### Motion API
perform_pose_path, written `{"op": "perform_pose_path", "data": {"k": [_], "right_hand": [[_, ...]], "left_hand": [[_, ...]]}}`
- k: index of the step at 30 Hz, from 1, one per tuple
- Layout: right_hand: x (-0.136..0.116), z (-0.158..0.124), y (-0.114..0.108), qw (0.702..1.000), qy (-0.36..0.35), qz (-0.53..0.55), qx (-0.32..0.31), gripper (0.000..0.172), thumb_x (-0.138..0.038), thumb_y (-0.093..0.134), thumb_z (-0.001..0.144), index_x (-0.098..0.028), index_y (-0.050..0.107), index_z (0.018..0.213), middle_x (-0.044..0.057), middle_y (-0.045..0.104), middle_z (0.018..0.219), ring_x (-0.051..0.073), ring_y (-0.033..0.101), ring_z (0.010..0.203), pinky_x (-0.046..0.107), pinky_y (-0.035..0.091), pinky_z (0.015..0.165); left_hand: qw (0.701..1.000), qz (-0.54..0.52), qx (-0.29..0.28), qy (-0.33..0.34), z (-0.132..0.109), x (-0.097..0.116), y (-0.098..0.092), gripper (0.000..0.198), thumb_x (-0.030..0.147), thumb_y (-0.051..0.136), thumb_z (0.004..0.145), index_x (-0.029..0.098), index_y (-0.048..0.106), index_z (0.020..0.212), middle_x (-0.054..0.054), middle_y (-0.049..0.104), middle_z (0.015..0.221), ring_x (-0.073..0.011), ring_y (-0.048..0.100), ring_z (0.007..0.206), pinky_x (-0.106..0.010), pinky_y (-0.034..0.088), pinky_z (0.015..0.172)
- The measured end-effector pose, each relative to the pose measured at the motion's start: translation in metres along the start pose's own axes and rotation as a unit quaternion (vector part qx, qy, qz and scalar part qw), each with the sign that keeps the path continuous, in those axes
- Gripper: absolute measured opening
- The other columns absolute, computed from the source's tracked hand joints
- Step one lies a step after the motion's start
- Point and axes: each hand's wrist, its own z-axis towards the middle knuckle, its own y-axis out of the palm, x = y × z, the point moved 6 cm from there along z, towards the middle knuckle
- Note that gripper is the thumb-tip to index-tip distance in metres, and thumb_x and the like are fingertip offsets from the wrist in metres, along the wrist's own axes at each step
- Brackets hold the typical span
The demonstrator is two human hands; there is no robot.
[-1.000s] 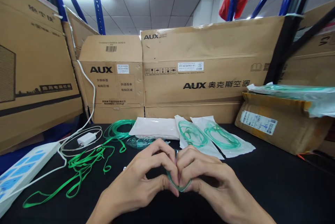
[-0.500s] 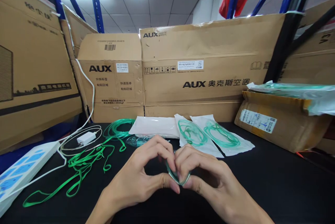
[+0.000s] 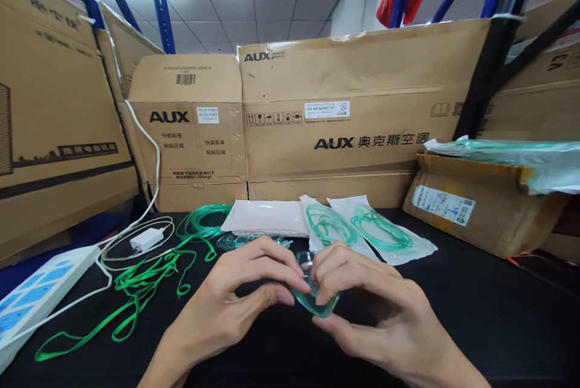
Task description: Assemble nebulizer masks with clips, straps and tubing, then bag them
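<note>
Both hands meet over the black table [image 3: 475,315], pinching a small clear green-tinted plastic mask piece [image 3: 317,303]. My left hand [image 3: 235,309] grips its left side with thumb and fingers. My right hand [image 3: 376,315] holds its right side, fingers curled over the top. Just beyond the hands lie another clear green part [image 3: 244,240] and a coil of green tubing [image 3: 203,222].
Green elastic straps [image 3: 136,291] sprawl at the left beside a white charger [image 3: 145,239] and a power strip [image 3: 31,297]. Sealed bags of green tubing [image 3: 362,228] and a white pouch [image 3: 267,217] lie behind. AUX cardboard boxes [image 3: 344,110] wall the back; a carton [image 3: 475,206] sits at the right.
The hands have tilted the plastic piece flatter, showing more of its clear body. My right fingers shifted over its top. The view rose slightly.
</note>
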Motion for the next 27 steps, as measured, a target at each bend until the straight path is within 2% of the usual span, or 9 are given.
{"op": "perform_pose_path", "data": {"k": [9,13,15,20,27], "right_hand": [[-0.0008,-0.0020,0.0052,0.999,0.000,0.005,-0.033,0.014,-0.003,0.075,0.083,-0.016,0.073,0.089,0.004,0.072,0.084,0.018,0.065,0.084,0.034,0.053,0.080],[-0.0030,-0.0019,0.0051,0.999,-0.039,-0.025,-0.029,0.022,0.002,0.071,0.078,-0.016,0.071,0.091,0.004,0.069,0.084,0.018,0.064,0.083,0.033,0.053,0.077],[-0.0050,-0.0030,0.0054,0.997,-0.052,-0.044,-0.040,0.022,0.002,0.070,0.081,-0.015,0.070,0.094,0.005,0.068,0.086,0.018,0.063,0.085,0.034,0.053,0.079],[-0.0080,-0.0053,0.0055,0.995,-0.025,-0.057,-0.074,0.016,-0.003,0.070,0.089,-0.014,0.070,0.099,0.006,0.070,0.091,0.018,0.064,0.091,0.033,0.053,0.084],[-0.0087,-0.0048,0.0021,0.997,-0.005,-0.032,-0.069,0.011,-0.006,0.069,0.092,-0.015,0.072,0.097,0.005,0.071,0.090,0.017,0.065,0.090,0.031,0.054,0.085]], "left_hand": [[1.000,0.023,-0.011,0.014,0.0010,0.0025,0.0053,0.014,0.015,0.059,0.101,0.020,0.072,0.099,-0.003,0.063,0.097,-0.0126,0.060,0.092,-0.022,0.050,0.085],[1.000,0.014,-0.020,0.012,0.0010,0.0027,0.0073,0.015,0.014,0.057,0.102,0.020,0.071,0.097,-0.003,0.062,0.097,-0.0124,0.060,0.089,-0.022,0.050,0.082],[1.000,0.014,-0.021,0.016,0.0009,0.0025,0.0074,0.015,0.014,0.057,0.102,0.020,0.070,0.098,-0.003,0.063,0.098,-0.0131,0.060,0.090,-0.023,0.051,0.082],[1.000,0.009,-0.010,0.024,0.0022,-0.0011,0.0059,0.012,0.014,0.059,0.101,0.018,0.070,0.099,-0.004,0.066,0.096,-0.0138,0.061,0.091,-0.025,0.050,0.084],[0.999,0.019,-0.023,0.029,0.0026,0.0062,0.0055,0.011,0.009,0.062,0.098,0.015,0.071,0.098,-0.004,0.068,0.097,-0.0121,0.064,0.093,-0.021,0.051,0.086]]}}
